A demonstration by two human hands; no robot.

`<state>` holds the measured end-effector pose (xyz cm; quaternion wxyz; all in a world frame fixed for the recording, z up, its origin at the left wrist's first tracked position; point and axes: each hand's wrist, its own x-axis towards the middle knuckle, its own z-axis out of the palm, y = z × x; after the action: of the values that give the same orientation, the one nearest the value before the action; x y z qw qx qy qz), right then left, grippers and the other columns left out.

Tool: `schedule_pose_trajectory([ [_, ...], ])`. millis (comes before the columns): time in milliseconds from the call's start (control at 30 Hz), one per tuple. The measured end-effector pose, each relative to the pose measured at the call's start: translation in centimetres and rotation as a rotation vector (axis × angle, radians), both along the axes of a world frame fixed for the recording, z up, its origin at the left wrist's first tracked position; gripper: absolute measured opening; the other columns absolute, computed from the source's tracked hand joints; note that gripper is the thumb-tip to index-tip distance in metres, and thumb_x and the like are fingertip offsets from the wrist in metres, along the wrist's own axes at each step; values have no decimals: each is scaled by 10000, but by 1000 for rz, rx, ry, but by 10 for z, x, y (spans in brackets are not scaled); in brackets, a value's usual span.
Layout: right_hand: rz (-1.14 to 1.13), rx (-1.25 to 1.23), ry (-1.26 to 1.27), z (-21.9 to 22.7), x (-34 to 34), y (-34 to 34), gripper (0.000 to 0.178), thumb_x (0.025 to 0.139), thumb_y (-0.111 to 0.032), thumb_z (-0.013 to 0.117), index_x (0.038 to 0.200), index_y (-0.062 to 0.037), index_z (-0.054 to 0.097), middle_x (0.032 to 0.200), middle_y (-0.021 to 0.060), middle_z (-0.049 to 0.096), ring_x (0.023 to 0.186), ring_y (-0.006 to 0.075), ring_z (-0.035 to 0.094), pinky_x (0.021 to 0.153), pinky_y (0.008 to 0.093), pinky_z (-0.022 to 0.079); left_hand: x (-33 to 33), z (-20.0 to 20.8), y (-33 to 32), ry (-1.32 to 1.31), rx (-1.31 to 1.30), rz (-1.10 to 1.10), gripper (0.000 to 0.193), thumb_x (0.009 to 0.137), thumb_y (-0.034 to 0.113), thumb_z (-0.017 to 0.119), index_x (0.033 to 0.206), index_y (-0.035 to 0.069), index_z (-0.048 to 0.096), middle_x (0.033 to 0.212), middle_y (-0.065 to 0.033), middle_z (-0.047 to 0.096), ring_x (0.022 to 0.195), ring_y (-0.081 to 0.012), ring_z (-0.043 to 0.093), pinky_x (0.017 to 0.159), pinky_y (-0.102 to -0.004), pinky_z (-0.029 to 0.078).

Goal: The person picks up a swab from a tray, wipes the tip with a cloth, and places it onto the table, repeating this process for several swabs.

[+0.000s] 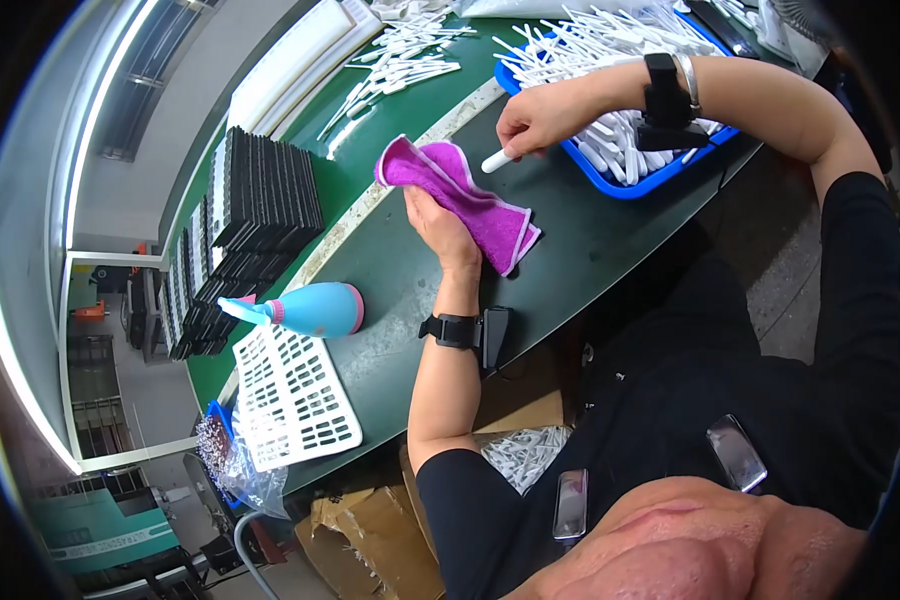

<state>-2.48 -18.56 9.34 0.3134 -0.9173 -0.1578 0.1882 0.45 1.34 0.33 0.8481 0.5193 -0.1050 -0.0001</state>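
A purple cloth (470, 205) with a pale hem lies draped over my left hand (442, 232), whose fingers are wrapped into its underside above the dark green table. My right hand (542, 118) is closed around a slim white plastic piece (497, 161) with a rounded end; the rest of it is hidden by the fingers. The piece points toward the cloth, apart from it. Just beyond my right wrist stands a blue tray (642, 187) heaped with similar white pieces (625, 140).
Loose white pieces (405, 62) lie spread at the back. Black slotted stacks (265, 190) stand at the left. A blue spray bottle (318, 310) lies beside a white perforated plastic basket (295, 395). Below the table edge are cardboard boxes (370, 540), one holding white pieces (526, 455).
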Motion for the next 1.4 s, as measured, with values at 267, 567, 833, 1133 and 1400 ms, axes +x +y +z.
schedule_pose_trajectory([
  [267,236,-319,-101,21,14,17,173,854,-177,572,884,-21,643,731,82,646,674,226,618,634,328,468,-14,-10,-3,-231,442,-417,263,997,203,420,1129,0,524,894,-57,598,711,-117,579,607,-238,486],
  [567,-360,229,-612,43,-84,30,205,886,-171,592,1044,-45,626,934,89,635,915,147,576,792,263,447,-24,9,-3,84,90,-530,256,986,262,474,1056,25,538,780,-14,565,584,-101,542,527,-220,453],
  [833,-595,701,-626,-57,-79,53,262,948,-173,535,1158,-24,583,929,-1,621,849,86,561,739,223,443,-41,19,-1,156,193,-599,303,989,335,456,1026,45,535,728,8,537,504,-61,454,472,-214,390],
  [1133,-722,1307,-331,-69,-58,64,234,981,-206,486,1096,-32,590,987,16,638,879,54,566,802,200,451,-49,8,-14,126,229,-564,320,991,352,440,917,56,536,638,-5,542,458,-91,482,426,-218,390],
  [1400,-705,1409,-361,-77,-41,74,239,996,-231,454,1045,-32,577,998,39,647,901,91,592,812,220,467,-37,6,-3,184,314,-557,378,994,382,417,920,36,552,675,-27,565,487,-104,528,441,-229,425],
])
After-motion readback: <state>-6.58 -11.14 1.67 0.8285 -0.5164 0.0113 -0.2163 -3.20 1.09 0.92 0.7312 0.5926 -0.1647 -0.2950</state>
